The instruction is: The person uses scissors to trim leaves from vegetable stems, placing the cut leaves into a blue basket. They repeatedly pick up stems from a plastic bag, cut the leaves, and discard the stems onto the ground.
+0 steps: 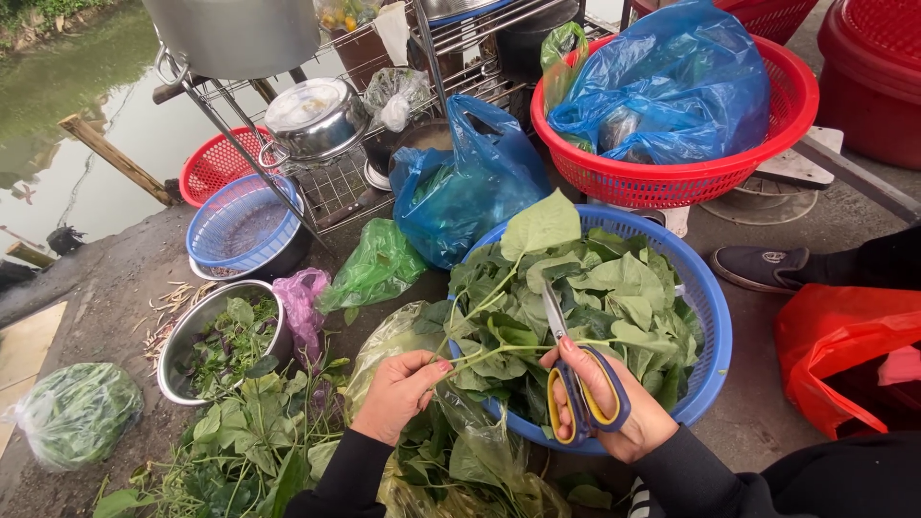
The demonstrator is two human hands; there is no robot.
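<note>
Head view, read from the left: a clear bag of greens (77,411) is seen on the concrete ground (106,288) near the left edge, with a steel bowl (182,360) of leaf scraps just beside it and a loose heap of leafy stems (240,441) below that bowl. Behind the bowl, a small blue basket (240,230) is set inside another bowl, and a red basket (216,158) is placed farther back by a wire rack (336,182). Toward the middle, the left hand (398,393) is closed around the base of a leafy stem (489,312), which is held up over the near left rim of a large blue basket (715,336) filled with cut leaves. A blue plastic bag (470,187) is propped just behind that basket. The right hand (614,403) is gripped through the yellow-and-blue handles of a pair of scissors (576,374), whose blades are pointed up against the stem. At the right, a red basket with a blue bag (767,134) and a red plastic bag (835,345) are seen.
</note>
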